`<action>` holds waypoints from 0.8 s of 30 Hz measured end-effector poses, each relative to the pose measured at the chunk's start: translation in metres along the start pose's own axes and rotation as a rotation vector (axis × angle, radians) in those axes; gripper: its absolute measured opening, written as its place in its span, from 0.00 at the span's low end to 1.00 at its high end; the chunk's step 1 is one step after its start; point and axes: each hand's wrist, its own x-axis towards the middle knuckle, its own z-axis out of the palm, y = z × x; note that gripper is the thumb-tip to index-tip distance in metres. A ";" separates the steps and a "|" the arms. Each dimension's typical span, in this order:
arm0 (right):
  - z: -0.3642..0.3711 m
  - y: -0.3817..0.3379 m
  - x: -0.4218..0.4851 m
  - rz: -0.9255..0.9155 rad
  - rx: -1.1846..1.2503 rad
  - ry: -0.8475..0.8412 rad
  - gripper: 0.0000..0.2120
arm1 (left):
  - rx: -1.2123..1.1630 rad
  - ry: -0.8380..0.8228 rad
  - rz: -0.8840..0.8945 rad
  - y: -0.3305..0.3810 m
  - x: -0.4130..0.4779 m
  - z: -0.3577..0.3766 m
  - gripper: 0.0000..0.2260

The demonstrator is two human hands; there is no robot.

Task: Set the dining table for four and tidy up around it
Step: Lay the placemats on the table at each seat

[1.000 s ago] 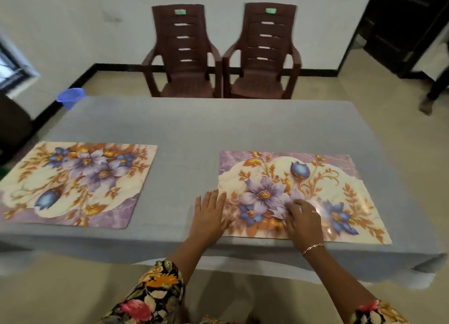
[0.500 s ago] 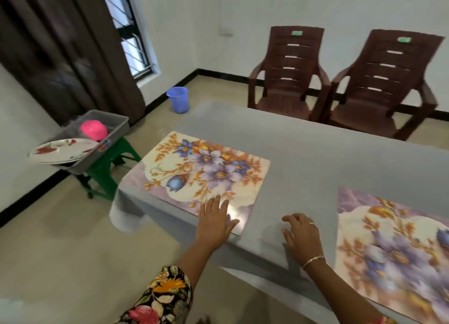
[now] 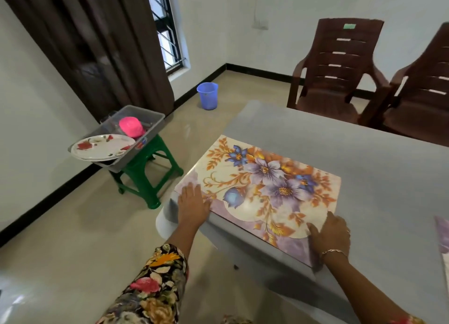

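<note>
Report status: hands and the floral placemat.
Left hand flat on near-left corner of placemat, right hand flat on near-right corner. Placemat lies flat at table edge. Nothing in the way; plates sit in tub on stool.

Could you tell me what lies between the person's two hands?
Head view: only the floral placemat, touched by both the left hand and right hand.

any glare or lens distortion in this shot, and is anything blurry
Head view: window light leaves a soft sheen on the placemat and the floor; the wide lens tilts the curtain and the chair outward; the far right edge looks slightly smeared.
</note>
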 end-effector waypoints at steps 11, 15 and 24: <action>-0.009 -0.007 0.036 0.420 0.272 -0.131 0.26 | -0.048 -0.162 -0.126 -0.032 0.048 -0.010 0.44; -0.010 -0.007 0.034 0.444 0.319 -0.097 0.23 | -0.014 -0.121 -0.102 -0.031 0.046 -0.009 0.42; -0.019 -0.013 0.018 0.367 0.470 0.096 0.19 | 0.126 0.034 -0.093 -0.021 0.036 -0.010 0.38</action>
